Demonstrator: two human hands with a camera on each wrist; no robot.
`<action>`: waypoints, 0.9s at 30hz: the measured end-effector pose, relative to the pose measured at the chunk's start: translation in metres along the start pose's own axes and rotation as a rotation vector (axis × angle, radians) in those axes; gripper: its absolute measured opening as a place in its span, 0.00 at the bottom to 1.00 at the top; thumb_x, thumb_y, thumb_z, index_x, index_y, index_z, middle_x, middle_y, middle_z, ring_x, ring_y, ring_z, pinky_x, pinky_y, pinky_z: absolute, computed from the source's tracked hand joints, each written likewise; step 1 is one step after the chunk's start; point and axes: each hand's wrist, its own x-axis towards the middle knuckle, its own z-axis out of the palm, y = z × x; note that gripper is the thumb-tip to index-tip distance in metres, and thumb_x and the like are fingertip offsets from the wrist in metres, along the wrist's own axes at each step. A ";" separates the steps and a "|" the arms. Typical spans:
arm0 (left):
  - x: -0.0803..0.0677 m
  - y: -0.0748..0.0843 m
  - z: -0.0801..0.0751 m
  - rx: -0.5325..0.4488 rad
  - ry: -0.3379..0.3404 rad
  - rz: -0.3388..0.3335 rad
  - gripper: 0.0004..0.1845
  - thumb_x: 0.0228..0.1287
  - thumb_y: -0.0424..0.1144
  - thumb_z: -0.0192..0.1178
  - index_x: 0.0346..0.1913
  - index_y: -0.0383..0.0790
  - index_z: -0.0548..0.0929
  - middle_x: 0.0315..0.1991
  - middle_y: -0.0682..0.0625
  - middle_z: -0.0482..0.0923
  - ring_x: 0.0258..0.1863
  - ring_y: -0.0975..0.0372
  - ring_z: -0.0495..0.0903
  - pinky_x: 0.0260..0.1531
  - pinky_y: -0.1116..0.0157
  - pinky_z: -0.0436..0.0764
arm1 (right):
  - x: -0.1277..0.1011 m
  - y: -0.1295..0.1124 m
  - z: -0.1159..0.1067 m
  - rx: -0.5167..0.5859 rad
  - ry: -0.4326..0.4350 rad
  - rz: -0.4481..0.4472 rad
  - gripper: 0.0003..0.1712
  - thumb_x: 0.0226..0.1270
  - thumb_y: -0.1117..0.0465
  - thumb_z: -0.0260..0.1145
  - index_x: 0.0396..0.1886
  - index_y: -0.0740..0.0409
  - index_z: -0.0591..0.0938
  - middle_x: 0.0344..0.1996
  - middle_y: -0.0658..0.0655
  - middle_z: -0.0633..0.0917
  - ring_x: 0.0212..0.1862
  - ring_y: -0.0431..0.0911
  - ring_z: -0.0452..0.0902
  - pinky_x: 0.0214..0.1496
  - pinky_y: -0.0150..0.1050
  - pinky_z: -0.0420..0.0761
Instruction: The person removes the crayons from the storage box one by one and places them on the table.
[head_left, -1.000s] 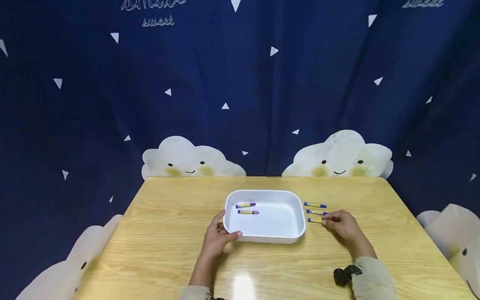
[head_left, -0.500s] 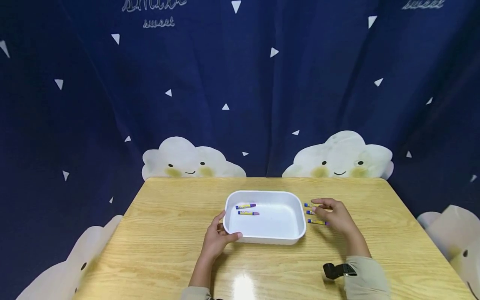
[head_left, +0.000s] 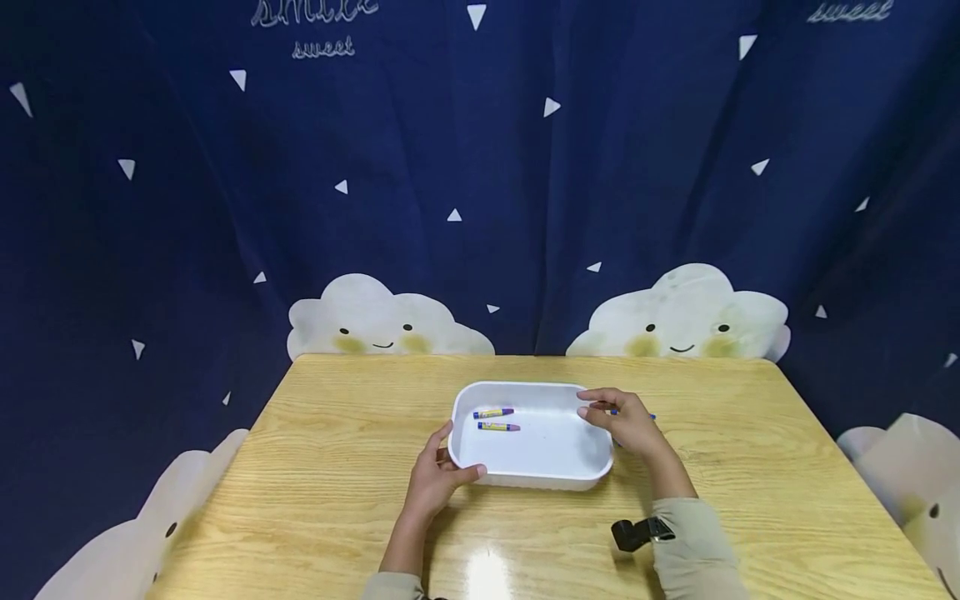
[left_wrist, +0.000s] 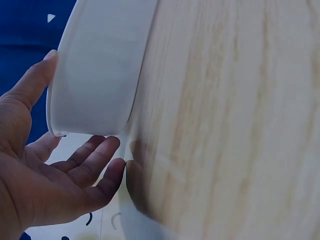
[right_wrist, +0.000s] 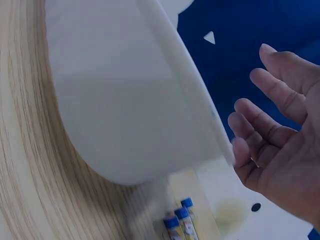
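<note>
A white plastic tray (head_left: 525,482) sits on the wooden table. Inside it, toward the left, lie two crayons: a dark purple one (head_left: 492,413) and a pinkish-purple one (head_left: 498,427). My left hand (head_left: 435,479) grips the tray's near left corner, thumb at the front rim and fingers along the left side. Over the tray's right rim hovers my right hand (head_left: 626,423), its fingers spread with nothing between them. Beneath it, several crayons (right_wrist: 181,220) lie side by side just right of the tray, mostly hidden in the head view.
The wooden table (head_left: 337,467) runs back to a dark blue curtain (head_left: 420,167) with cloud and triangle prints. Black wrist cameras are strapped on; the right one (head_left: 637,533) shows above the table.
My right hand has let go of the nearest crayon right of the tray, passed above the row, and moved left over the tray's rim. The left hand stays on the tray.
</note>
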 end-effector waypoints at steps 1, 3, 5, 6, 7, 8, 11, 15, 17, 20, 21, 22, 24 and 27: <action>0.000 0.000 0.000 0.003 0.003 0.003 0.52 0.41 0.31 0.75 0.70 0.36 0.57 0.44 0.32 0.70 0.39 0.52 0.77 0.34 0.64 0.79 | 0.002 -0.001 0.003 -0.002 -0.002 0.005 0.21 0.56 0.57 0.70 0.48 0.63 0.82 0.38 0.59 0.80 0.38 0.50 0.72 0.32 0.37 0.74; -0.001 0.000 0.000 0.011 0.009 0.007 0.51 0.41 0.31 0.75 0.70 0.36 0.58 0.44 0.32 0.71 0.37 0.54 0.78 0.33 0.65 0.80 | 0.005 -0.003 0.008 -0.006 -0.004 0.009 0.21 0.57 0.58 0.70 0.48 0.64 0.82 0.40 0.61 0.80 0.40 0.50 0.72 0.35 0.38 0.74; -0.001 0.000 0.000 0.020 0.016 0.013 0.51 0.40 0.32 0.76 0.69 0.36 0.59 0.43 0.32 0.71 0.36 0.55 0.77 0.33 0.65 0.80 | 0.008 -0.004 0.013 0.002 0.002 0.013 0.21 0.57 0.59 0.70 0.48 0.65 0.81 0.43 0.62 0.80 0.43 0.50 0.73 0.38 0.39 0.74; -0.001 0.000 0.000 0.023 0.021 0.013 0.51 0.40 0.32 0.76 0.69 0.36 0.59 0.43 0.33 0.72 0.35 0.55 0.77 0.33 0.65 0.79 | 0.010 -0.004 0.015 0.007 0.002 0.014 0.20 0.57 0.60 0.70 0.48 0.65 0.81 0.44 0.62 0.80 0.44 0.51 0.73 0.39 0.39 0.74; -0.001 0.000 0.000 0.027 0.024 0.015 0.50 0.40 0.32 0.76 0.69 0.36 0.60 0.43 0.33 0.72 0.35 0.55 0.77 0.32 0.65 0.79 | 0.012 -0.004 0.017 0.016 0.000 0.010 0.20 0.57 0.60 0.70 0.48 0.65 0.81 0.45 0.63 0.80 0.45 0.51 0.73 0.39 0.39 0.74; -0.001 -0.001 0.000 0.030 0.026 0.014 0.50 0.40 0.32 0.76 0.69 0.36 0.60 0.42 0.33 0.72 0.35 0.55 0.77 0.32 0.65 0.79 | 0.013 -0.004 0.020 0.028 -0.001 0.006 0.20 0.57 0.61 0.70 0.48 0.65 0.81 0.46 0.63 0.80 0.45 0.52 0.73 0.39 0.39 0.74; -0.001 -0.001 0.000 0.037 0.027 0.019 0.50 0.40 0.32 0.76 0.69 0.35 0.60 0.41 0.33 0.72 0.34 0.55 0.77 0.32 0.65 0.79 | 0.016 -0.005 0.028 0.063 -0.011 -0.006 0.20 0.57 0.61 0.70 0.48 0.66 0.81 0.46 0.63 0.80 0.46 0.52 0.74 0.39 0.40 0.75; 0.000 0.001 0.000 0.034 0.019 0.021 0.50 0.40 0.31 0.76 0.69 0.35 0.60 0.40 0.33 0.72 0.33 0.56 0.76 0.31 0.65 0.78 | 0.021 -0.008 0.041 0.081 -0.029 -0.015 0.21 0.56 0.61 0.70 0.48 0.67 0.81 0.46 0.64 0.80 0.45 0.51 0.75 0.39 0.38 0.75; -0.001 0.004 0.000 0.020 0.013 0.022 0.50 0.40 0.30 0.75 0.69 0.33 0.59 0.40 0.32 0.72 0.33 0.56 0.76 0.30 0.65 0.78 | 0.025 -0.005 0.050 0.077 -0.043 -0.026 0.20 0.56 0.62 0.71 0.47 0.69 0.81 0.46 0.64 0.80 0.43 0.49 0.75 0.38 0.36 0.75; -0.005 0.014 -0.001 -0.005 -0.003 0.018 0.49 0.40 0.27 0.74 0.68 0.29 0.58 0.40 0.30 0.72 0.33 0.55 0.76 0.31 0.64 0.78 | 0.029 0.000 0.062 0.071 -0.062 -0.031 0.21 0.55 0.63 0.71 0.46 0.70 0.81 0.42 0.63 0.82 0.37 0.45 0.76 0.34 0.34 0.75; -0.007 0.017 -0.002 -0.010 -0.008 0.022 0.49 0.40 0.26 0.73 0.68 0.28 0.58 0.40 0.29 0.72 0.33 0.54 0.76 0.31 0.64 0.78 | 0.031 0.002 0.066 0.072 -0.066 -0.028 0.21 0.54 0.63 0.71 0.46 0.70 0.81 0.40 0.62 0.82 0.34 0.44 0.75 0.33 0.34 0.75; -0.009 0.020 -0.002 -0.014 -0.011 0.019 0.49 0.40 0.26 0.73 0.68 0.28 0.58 0.40 0.28 0.72 0.33 0.53 0.76 0.31 0.63 0.79 | 0.033 0.003 0.070 0.073 -0.068 -0.023 0.21 0.54 0.63 0.72 0.46 0.70 0.81 0.39 0.61 0.83 0.32 0.43 0.75 0.32 0.34 0.74; -0.009 0.021 -0.002 -0.011 -0.012 0.016 0.49 0.41 0.27 0.73 0.68 0.28 0.58 0.40 0.28 0.72 0.33 0.52 0.77 0.31 0.63 0.79 | 0.036 0.005 0.076 0.079 -0.077 -0.002 0.21 0.53 0.62 0.72 0.46 0.69 0.82 0.38 0.60 0.83 0.30 0.43 0.73 0.30 0.35 0.74; -0.006 0.012 -0.001 0.006 -0.003 0.026 0.50 0.41 0.29 0.74 0.68 0.30 0.58 0.40 0.30 0.72 0.34 0.53 0.77 0.30 0.64 0.79 | 0.042 0.006 0.086 0.057 -0.074 0.042 0.21 0.51 0.61 0.73 0.45 0.67 0.83 0.39 0.58 0.83 0.31 0.42 0.74 0.32 0.36 0.74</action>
